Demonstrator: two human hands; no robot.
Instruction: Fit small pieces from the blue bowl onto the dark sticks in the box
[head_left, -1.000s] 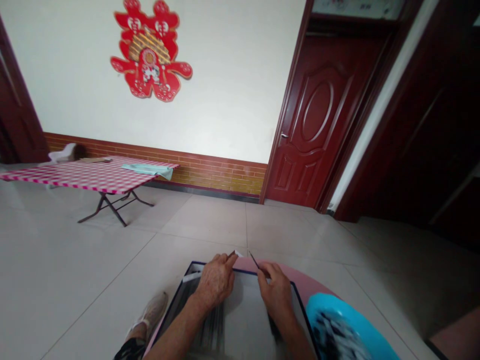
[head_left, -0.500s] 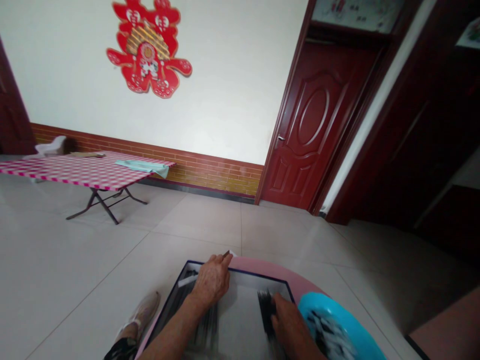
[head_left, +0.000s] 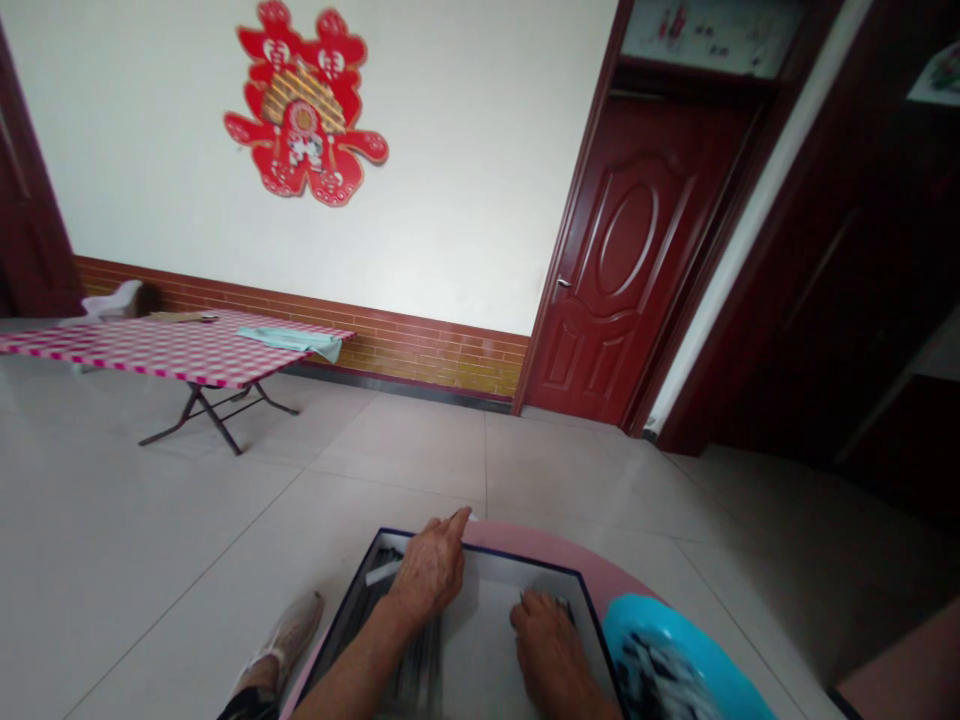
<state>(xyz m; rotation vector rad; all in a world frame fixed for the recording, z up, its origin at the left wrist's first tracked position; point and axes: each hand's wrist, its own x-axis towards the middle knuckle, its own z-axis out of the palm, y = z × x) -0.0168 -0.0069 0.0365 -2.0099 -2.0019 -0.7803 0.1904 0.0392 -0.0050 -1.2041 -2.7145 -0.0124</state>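
Note:
A shallow box (head_left: 491,640) with a dark blue rim and pale inside lies in front of me. My left hand (head_left: 431,570) is closed at its far edge, fingertips over the rim; what they hold is too small to make out. A white strip (head_left: 382,573) sticks out left of this hand. Long thin dark sticks (head_left: 424,665) lie along the box's left side, partly under my left forearm. My right hand (head_left: 551,645) is closed over a bundle of dark thin sticks in the right half of the box; only a few ends show.
The box rests on a pink round surface (head_left: 536,537). A blue basin (head_left: 697,640) with black and white pieces stands at the right. Over on the left is a folding table (head_left: 180,350) with a checked cover and a pale green cloth (head_left: 292,341). A shoe (head_left: 289,630) shows below.
My right hand has turned over the dark bundle and moved slightly left, hiding most of it. My left hand stays at the far rim. The view has tilted up slightly.

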